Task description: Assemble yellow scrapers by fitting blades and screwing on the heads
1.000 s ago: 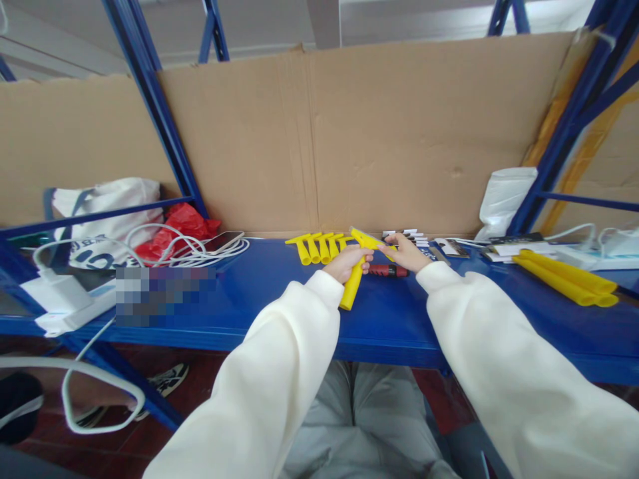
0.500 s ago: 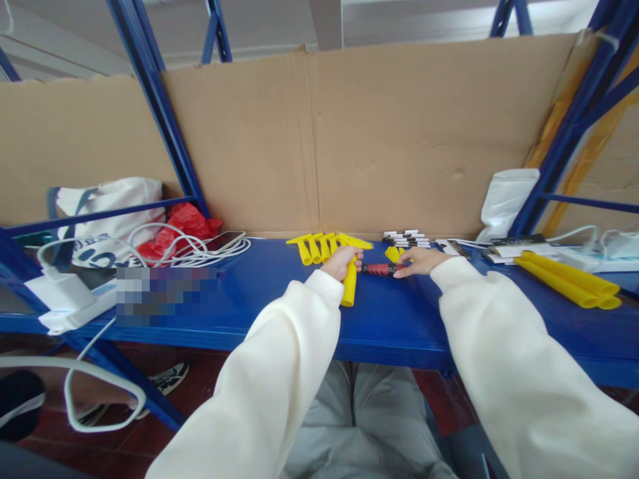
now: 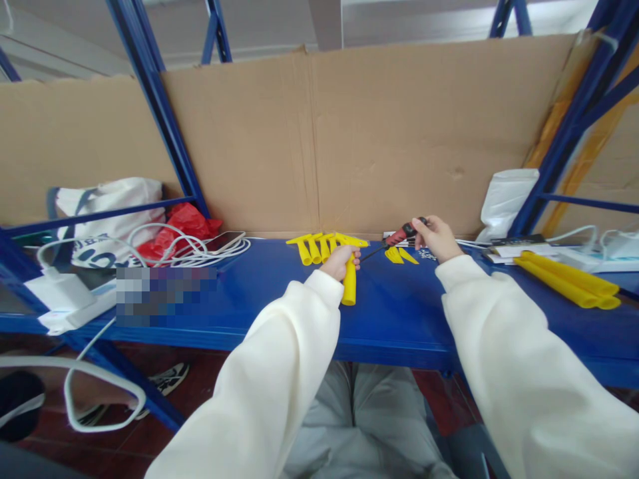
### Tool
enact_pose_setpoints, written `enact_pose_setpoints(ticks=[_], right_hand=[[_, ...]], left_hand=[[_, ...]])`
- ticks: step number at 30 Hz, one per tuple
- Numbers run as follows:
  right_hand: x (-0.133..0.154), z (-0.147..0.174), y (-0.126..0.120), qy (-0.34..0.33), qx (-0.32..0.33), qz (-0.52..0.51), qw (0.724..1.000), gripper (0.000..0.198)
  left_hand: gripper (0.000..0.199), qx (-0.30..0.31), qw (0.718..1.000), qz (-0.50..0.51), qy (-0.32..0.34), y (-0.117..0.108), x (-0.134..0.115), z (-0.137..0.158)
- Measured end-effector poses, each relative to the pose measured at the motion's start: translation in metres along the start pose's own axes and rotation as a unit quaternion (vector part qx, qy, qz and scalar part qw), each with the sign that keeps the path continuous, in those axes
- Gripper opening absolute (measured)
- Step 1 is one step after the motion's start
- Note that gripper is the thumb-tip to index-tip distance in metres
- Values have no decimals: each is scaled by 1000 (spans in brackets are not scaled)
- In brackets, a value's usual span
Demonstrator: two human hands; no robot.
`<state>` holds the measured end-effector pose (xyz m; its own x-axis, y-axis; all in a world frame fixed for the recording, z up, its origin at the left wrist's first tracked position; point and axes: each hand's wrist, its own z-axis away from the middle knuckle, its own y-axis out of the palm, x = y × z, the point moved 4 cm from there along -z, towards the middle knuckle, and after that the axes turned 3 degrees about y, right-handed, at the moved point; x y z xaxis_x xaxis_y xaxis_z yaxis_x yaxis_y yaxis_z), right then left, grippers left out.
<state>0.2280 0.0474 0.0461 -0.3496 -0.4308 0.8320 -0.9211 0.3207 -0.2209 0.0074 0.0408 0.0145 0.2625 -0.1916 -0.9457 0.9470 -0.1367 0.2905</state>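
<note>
Cardboard sheeting (image 3: pixel 439 133) backs a blue desk (image 3: pixel 389 326), and over its middle a T-shaped yellow tool (image 3: pixel 350 291) is held by the handle, open end toward the person. Just right of it slants a red-and-black screwdriver (image 3: pixel 401 235), shaft down and left; I can't tell whether its tip touches the left fingers. Behind stands a row of similar yellow tools (image 3: pixel 313 251), and yellow flat pieces (image 3: pixel 394 256) lie below the screwdriver.

A white tote bag (image 3: pixel 120 199) slumps at the left beside a crumpled red plastic bag (image 3: pixel 186 219); their contents are hidden from me.

The left hand (image 3: pixel 342 262) has its grip wrapped round the yellow handle. The right hand (image 3: pixel 438 238), higher, keeps a narrow grip on the screwdriver's black end. Both arms reach forward in cream sleeves.

Yellow tubes (image 3: pixel 566 279) lie well off to the right, white cables (image 3: pixel 212 254) tangle at left, and blue metal posts (image 3: pixel 160 113) frame everything.
</note>
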Motion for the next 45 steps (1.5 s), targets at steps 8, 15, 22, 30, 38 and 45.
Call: enact_pose_setpoints(ticks=[8,15,22,30,38,45], right_hand=[[1,-1,-16,-69,-151,-66,984,50],[4,0,-14,-80,-155,-92,980,51],[9,2,-10,-80,-151,-95,981,57],[7,1,-9,-83,-145,-87,982,56],[7,2,-10,-89,-119,-73,986,45],[8,4,-13,-102,-119,-52,986,30]], left_hand=[[23,-28,999,-29,-13,-5,5,-4],[19,-37,999,-36,-15,-6,6,-6],[22,-31,999,-39,-21,-5,7,-5],[20,-32,998,-43,-21,-4,6,-3],[21,-35,998,-51,-20,-4,6,-3],[20,-40,997,-61,-19,-5,6,-4]])
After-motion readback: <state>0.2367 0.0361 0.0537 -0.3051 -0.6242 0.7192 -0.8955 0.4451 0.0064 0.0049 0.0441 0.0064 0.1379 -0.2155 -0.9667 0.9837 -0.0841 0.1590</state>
